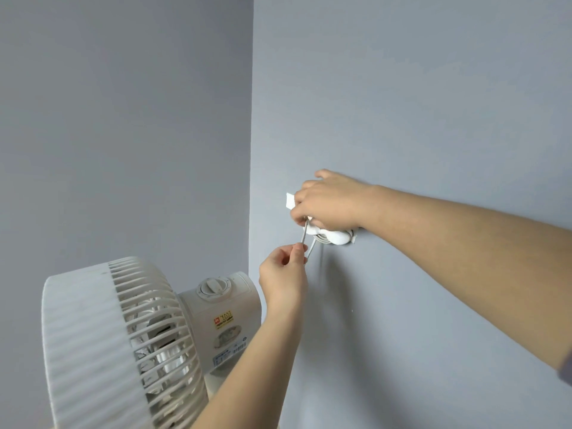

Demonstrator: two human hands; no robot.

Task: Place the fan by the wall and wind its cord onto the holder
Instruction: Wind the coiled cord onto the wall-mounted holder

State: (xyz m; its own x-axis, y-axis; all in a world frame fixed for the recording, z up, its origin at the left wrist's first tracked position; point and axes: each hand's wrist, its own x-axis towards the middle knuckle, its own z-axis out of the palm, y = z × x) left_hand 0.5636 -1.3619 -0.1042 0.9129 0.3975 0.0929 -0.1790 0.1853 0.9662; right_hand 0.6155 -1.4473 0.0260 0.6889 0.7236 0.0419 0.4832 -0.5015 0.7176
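Left hand [283,270] pinches cord [304,239]; right hand [328,205] above grips cord at holder [339,238]. Winding step; next: wrap slack taut.

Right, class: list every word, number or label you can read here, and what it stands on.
No text is legible.
Yellow and red sticker on the fan: too blurred to read.
Blue and white label below it: too small to read.

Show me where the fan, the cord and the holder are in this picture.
fan [133,308]: head view, on its grille.
cord [304,233]: head view, on the taut grey strand.
holder [338,238]: head view, on its white lower edge.
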